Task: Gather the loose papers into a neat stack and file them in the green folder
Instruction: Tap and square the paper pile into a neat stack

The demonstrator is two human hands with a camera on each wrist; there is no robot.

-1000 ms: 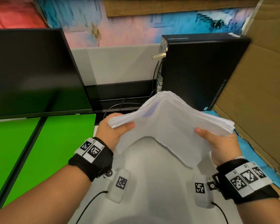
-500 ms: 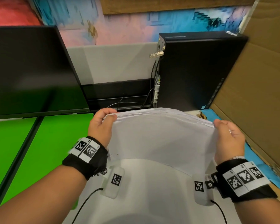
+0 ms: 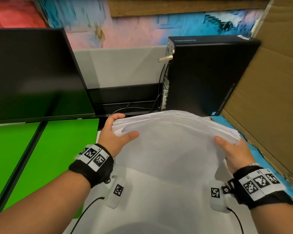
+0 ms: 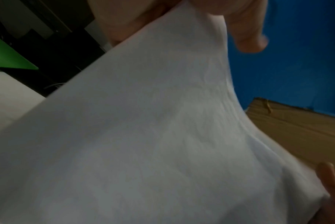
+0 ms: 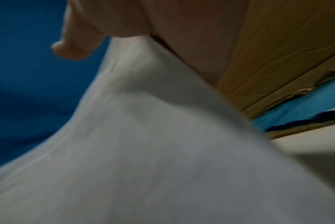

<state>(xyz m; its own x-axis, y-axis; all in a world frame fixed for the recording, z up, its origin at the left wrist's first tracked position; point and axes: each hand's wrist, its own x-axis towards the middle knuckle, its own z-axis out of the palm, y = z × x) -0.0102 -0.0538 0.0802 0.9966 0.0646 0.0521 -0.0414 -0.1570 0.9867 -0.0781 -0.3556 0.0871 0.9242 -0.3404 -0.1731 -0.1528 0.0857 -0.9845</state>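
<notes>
Sagging at its near edge, the stack of papers was held above the white surface, its long axis running left to right. The left hand gripped the left end, thumb on top and fingers curled round the far edge; the right hand pinched the right end, thumb on top (its fingers hidden beneath). The green folder lay open, flat, to the left. A monitor stood behind the folder, a black computer case behind the papers, and cardboard leaned at the right.
</notes>
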